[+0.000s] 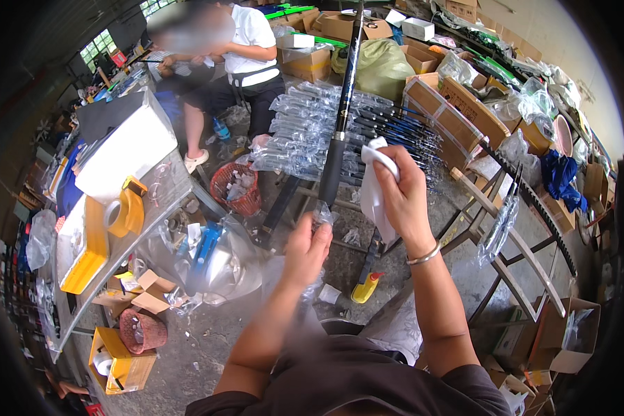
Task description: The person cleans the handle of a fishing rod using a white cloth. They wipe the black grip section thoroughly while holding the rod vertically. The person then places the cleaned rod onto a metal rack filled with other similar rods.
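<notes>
A black fishing rod (347, 90) with a dark foam grip (332, 170) stands tilted up and away in front of me. My left hand (307, 248) is closed round its lower end, where crumpled clear plastic wrap (322, 213) shows. To the right of the rod, my right hand (403, 191) pinches a folded white cloth (374, 194), which hangs down from the fingers. The cloth appears apart from the rod. Behind both hands lies a pile of plastic-wrapped rod handles (298, 135), with thin dark rod shafts (405, 128) pointing right.
At left, a table carries a white box (135, 149) and a yellow tape dispenser (127, 211). Red baskets (236, 193) and a yellow bottle (365, 288) stand on the floor. A person in a white shirt (252, 35) sits beyond. Cardboard boxes (444, 111) crowd the right.
</notes>
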`<state>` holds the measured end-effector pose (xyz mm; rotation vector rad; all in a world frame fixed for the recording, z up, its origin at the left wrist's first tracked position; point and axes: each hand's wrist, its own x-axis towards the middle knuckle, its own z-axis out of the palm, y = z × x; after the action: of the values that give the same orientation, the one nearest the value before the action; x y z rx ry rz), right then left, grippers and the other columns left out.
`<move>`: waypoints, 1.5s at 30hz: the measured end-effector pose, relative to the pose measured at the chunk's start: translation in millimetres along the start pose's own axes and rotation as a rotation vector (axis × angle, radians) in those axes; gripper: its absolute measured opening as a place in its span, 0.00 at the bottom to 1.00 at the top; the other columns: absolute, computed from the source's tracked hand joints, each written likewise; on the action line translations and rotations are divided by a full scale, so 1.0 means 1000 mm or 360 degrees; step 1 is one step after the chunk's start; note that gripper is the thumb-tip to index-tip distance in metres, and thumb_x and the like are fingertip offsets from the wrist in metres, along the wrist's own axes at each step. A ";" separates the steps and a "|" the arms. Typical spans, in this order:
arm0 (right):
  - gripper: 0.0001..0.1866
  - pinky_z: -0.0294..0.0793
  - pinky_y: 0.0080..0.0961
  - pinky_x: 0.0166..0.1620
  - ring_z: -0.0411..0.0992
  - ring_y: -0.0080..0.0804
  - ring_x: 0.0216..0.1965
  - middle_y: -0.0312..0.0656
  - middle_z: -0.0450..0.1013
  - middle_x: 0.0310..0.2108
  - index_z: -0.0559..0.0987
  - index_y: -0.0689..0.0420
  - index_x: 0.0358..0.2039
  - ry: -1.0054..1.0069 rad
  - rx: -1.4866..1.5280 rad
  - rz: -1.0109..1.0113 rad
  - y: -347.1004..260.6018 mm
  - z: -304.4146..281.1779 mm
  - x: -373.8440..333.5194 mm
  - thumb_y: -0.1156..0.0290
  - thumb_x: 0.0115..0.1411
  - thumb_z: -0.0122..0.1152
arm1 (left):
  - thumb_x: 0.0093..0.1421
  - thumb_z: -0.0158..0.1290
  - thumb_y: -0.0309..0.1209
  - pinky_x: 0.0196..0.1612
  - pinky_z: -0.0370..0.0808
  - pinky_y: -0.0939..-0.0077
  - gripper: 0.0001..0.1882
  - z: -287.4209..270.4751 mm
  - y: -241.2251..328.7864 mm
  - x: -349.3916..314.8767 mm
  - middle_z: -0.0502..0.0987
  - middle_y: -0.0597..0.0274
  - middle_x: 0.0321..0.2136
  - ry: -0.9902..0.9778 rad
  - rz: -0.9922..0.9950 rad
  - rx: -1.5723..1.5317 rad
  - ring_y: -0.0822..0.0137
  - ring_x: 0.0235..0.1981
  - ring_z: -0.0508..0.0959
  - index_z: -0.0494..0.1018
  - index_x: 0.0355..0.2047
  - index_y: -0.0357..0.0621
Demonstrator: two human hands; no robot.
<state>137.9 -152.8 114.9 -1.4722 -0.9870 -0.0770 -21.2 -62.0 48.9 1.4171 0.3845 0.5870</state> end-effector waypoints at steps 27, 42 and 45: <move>0.18 0.73 0.33 0.28 0.73 0.43 0.24 0.44 0.72 0.24 0.78 0.54 0.40 -0.0780 -0.0814 -0.0492 -0.017 0.022 -0.038 0.80 0.46 0.57 | 0.62 0.49 0.29 0.28 0.70 0.55 0.10 0.006 -0.010 0.009 0.74 0.45 0.23 0.0353 0.0757 0.0982 0.42 0.26 0.75 0.65 0.40 0.36; 0.18 0.70 0.33 0.20 0.72 0.38 0.18 0.38 0.70 0.20 0.76 0.54 0.40 -0.0554 -0.0958 -0.0640 -0.020 0.030 -0.035 0.73 0.46 0.59 | 0.58 0.51 0.25 0.28 0.71 0.56 0.11 0.007 -0.004 0.013 0.75 0.43 0.23 0.0414 0.0706 0.1208 0.41 0.28 0.76 0.65 0.40 0.36; 0.18 0.76 0.29 0.37 0.78 0.35 0.32 0.44 0.77 0.32 0.77 0.56 0.45 -0.0944 0.0298 -0.0062 -0.014 0.010 -0.043 0.80 0.52 0.55 | 0.62 0.46 0.26 0.21 0.69 0.68 0.08 -0.013 -0.019 0.020 0.74 0.55 0.21 0.0170 0.0243 0.0439 0.60 0.17 0.74 0.64 0.40 0.36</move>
<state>97.9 -168.3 98.6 -1.3242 -1.4548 0.4367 -9.7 -40.2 30.7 1.6942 0.4579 0.7581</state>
